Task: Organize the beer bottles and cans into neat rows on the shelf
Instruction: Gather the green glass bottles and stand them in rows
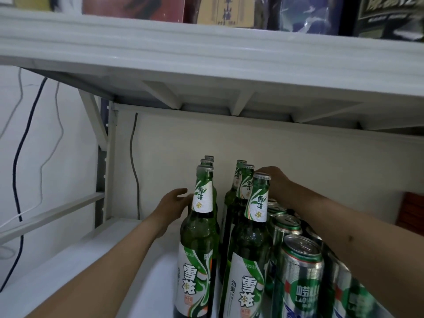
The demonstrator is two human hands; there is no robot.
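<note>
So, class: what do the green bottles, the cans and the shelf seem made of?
Green bottles: glossy translucent glass, apparently, with paper-like labels.
Cans: shiny metal, probably aluminium, with silvery rims.
Shelf: looks like white-painted metal, matte.

**Words on the bottles and cans**

You can read the white Chinese words 雪花 on the big label of the front left green bottle [198, 249]. The same 雪花 is on its neck label too. The front right bottle [249, 255] shows 雪花 on both labels as well. The nearest can [299, 278] shows the letters "LAO". The boxes on the top shelf [206, 44] have blurry words you cannot read.
</note>
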